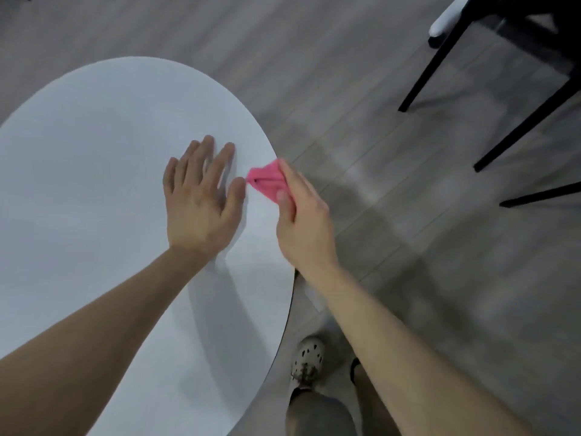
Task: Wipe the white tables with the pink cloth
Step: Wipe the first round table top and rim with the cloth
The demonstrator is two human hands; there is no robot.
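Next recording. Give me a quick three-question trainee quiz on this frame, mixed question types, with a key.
1. True or false: the left hand is over the white table with its fingers straight.
2. Multiple choice: the pink cloth is
A) bunched in the right hand at the table's right edge
B) spread flat at the table's centre
C) lying on the floor
3. Fill in: the chair legs at the upper right are ____ in colour.

Key: 1 true; 2 A; 3 black.
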